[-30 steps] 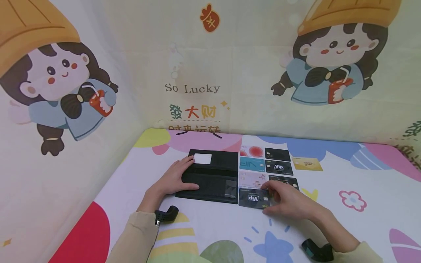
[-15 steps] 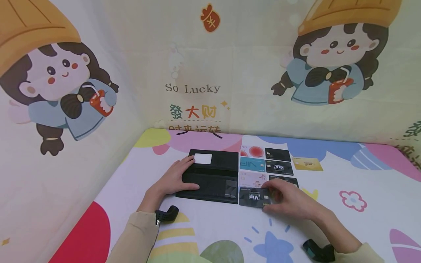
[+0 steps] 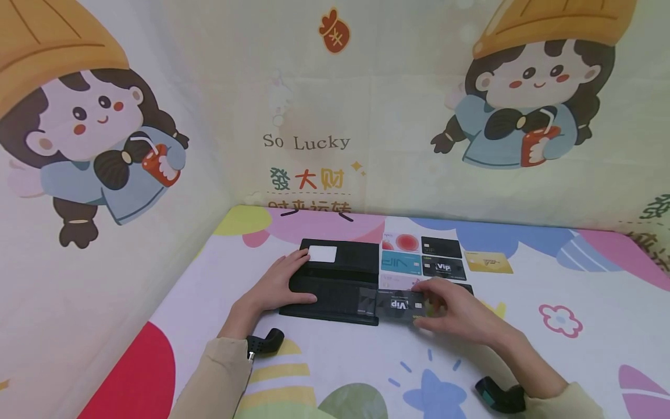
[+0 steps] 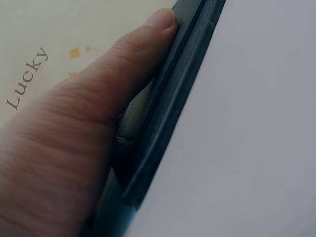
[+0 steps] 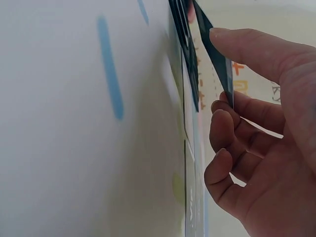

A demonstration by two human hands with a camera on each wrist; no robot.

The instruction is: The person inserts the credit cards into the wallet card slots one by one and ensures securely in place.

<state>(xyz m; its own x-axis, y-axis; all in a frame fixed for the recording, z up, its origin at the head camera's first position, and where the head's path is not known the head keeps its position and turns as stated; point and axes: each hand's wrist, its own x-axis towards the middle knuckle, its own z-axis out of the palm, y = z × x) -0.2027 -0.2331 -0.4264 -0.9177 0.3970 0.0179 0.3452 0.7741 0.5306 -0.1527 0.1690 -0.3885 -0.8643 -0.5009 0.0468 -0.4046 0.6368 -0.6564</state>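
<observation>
A black wallet (image 3: 335, 299) lies unfolded on the table, with a white patch (image 3: 322, 254) in its upper half and a clear window (image 3: 366, 301) near its lower right edge. My left hand (image 3: 274, 285) rests on its left side, fingers and thumb spread and fairly straight. In the left wrist view the thumb (image 4: 133, 54) lies along the wallet's edge (image 4: 168, 108). My right hand (image 3: 460, 311) pinches a black Vip card (image 3: 399, 305) by its right end. The right wrist view shows that card (image 5: 217, 57) tilted and raised off the table, between thumb and fingertips. Its left end meets the wallet's right edge.
Right of the wallet lie several cards in rows: a red-and-white card (image 3: 401, 242), a teal card (image 3: 401, 262), black cards (image 3: 442, 267) and a pink card (image 3: 395, 281) partly covered. A gold card (image 3: 489, 262) lies farther right. A patterned cloth wall stands behind.
My right hand has lifted the black Vip card off the table and moved it slightly left and up, to the wallet's right edge. The left hand has stayed in place.
</observation>
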